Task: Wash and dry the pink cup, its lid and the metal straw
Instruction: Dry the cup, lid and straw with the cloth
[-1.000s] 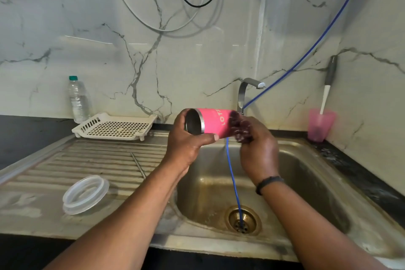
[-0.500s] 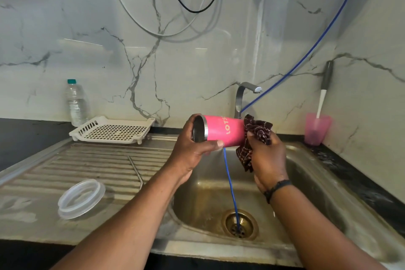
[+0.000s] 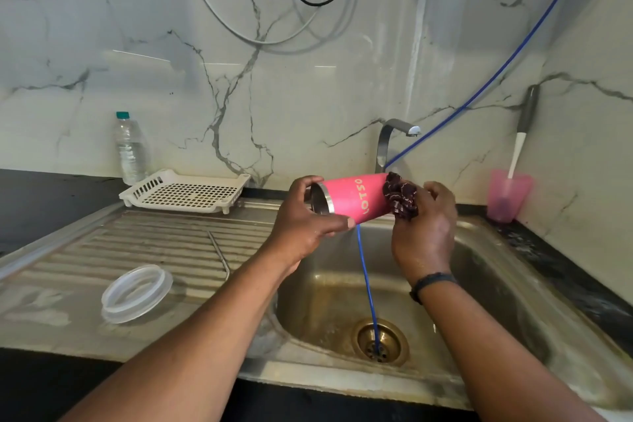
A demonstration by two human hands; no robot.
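The head view looks down on a steel sink (image 3: 513, 284). Over its basin the pink cup (image 3: 356, 197) lies on its side, steel rim to the person's left and base to the right. The left hand (image 3: 301, 226) grips the rim end: its fingers curl over the top edge and the thumb reaches along the underside of the pink wall. The right hand (image 3: 424, 229) has its fingers closed round a bunched dark patterned cloth (image 3: 400, 195) and presses it against the cup's base.

This looks like the drying step, worked at the bottom end of the cup. To do it well, the left hand would likely turn the cup bit by bit while the cloth stays pressed, so the whole base and then the wall get wiped. A wet, smooth wall may slip, so the grip at the rim should stay firm and the work should stay over the basin. The inside probably needs the cloth pushed in afterwards; whether it is dry cannot be told.

The clear plastic lid (image 3: 137, 293) rests flat on the ribbed drainboard (image 3: 85, 250), well apart from the cup. The metal straw (image 3: 219, 255) lies on the ribs between lid and basin. Both seem to await their turn.

A blue hose (image 3: 368, 284) hangs under the cup into the drain (image 3: 380, 341), so the cloth should be kept off it.
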